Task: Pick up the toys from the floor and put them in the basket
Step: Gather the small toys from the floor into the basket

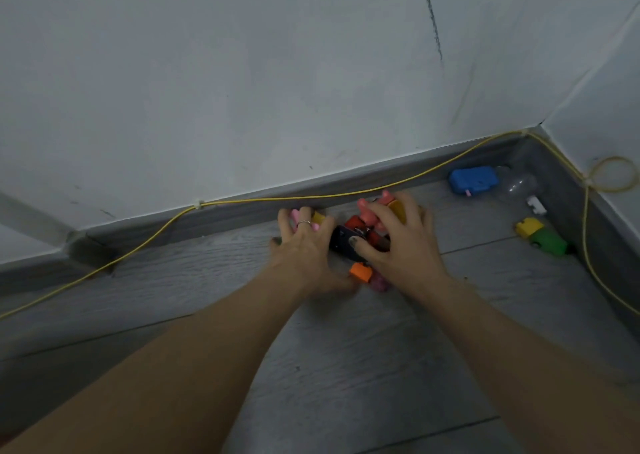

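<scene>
In the head view, both hands were down on the grey floor (329, 367) in the middle of the frame, close to the skirting board (242, 207). The left hand (304, 245) lay with its fingers spread over some pink and yellow pieces (317, 218). The right hand (401, 242) had its fingers spread and curved over a small heap of toys (363, 226), red, pink and yellow, with its thumb touching a dark blue piece (341, 242). An orange block (361, 271) and a dull pink piece (379, 283) lay just below, between the two wrists. I could not tell if either hand really held a piece or only covered it.

The step in hand seemed to be the gathering of the heap. The next move probably called for pushing the two hands together under the pile and lifting it, and small pieces might slip out at the sides.

The basket was not in the frame, so it had to be found first. At the right of the frame more toys waited: a blue toy (472, 178), a clear plastic piece (519, 185), a small white piece (536, 206) and a yellow-and-green car (542, 237). A yellow cable (277, 198) ran along the wall just behind the heap, and fingers could catch it.
</scene>
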